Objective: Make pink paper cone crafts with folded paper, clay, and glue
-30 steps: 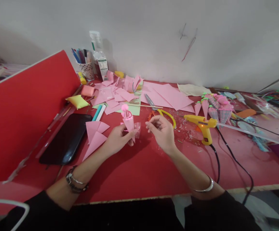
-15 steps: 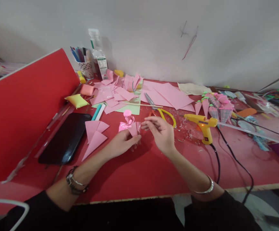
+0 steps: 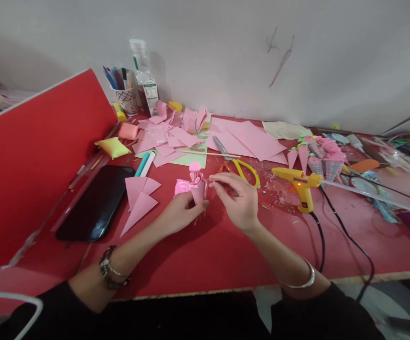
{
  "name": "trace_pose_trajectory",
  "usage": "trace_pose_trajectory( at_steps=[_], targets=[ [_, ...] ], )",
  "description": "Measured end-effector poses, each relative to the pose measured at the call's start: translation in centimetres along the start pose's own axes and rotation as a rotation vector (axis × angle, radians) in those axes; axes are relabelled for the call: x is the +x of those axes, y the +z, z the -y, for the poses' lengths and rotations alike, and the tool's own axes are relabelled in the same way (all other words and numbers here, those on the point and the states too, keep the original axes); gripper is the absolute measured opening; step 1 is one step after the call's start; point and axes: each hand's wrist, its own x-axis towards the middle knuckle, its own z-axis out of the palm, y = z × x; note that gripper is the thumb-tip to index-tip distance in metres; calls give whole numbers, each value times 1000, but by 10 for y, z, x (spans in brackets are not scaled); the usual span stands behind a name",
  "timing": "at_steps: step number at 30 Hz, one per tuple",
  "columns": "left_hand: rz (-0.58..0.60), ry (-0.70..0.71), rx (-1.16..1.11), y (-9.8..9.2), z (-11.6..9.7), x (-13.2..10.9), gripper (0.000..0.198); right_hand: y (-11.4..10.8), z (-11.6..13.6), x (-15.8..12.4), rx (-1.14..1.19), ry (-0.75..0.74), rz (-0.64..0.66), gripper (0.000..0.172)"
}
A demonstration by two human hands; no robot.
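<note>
My left hand (image 3: 181,211) is closed around a small pink paper cone (image 3: 198,192), held upright. Pink rounded pieces (image 3: 195,174) stick up from the cone's mouth. Just right of it, my right hand (image 3: 238,197) has its thumb and forefinger pinched together; whatever may be between the tips is too small to make out. Behind my left hand lies a glossy bright pink packet (image 3: 182,186), partly covered. Cut pink paper pieces (image 3: 140,210) lie to the left of my left hand.
A yellow glue gun (image 3: 299,184) with a lit light and black cable stands at right. Yellow-handled scissors (image 3: 245,171) lie behind my right hand. Finished-looking cones (image 3: 327,160) cluster at back right. A black phone (image 3: 96,203) lies left, near a red board (image 3: 42,165).
The paper cone has turned more upright in my left hand, its pink top shifting slightly right. My right hand's fingers have drawn from a looser shape into a pinch.
</note>
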Motion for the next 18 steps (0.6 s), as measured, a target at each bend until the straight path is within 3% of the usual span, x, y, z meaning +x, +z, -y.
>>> trace_pose_trajectory(
  at_steps=[6,13,18],
  targets=[
    [-11,38,0,2,4,-1,24,1,0,-4,109,76,28,15],
    [-5,63,19,4,3,-1,24,-2,4,-1,-42,-42,3,14],
    [14,67,31,5,-1,-2,23,0,5,-1,-1,-81,43,15]
  ],
)
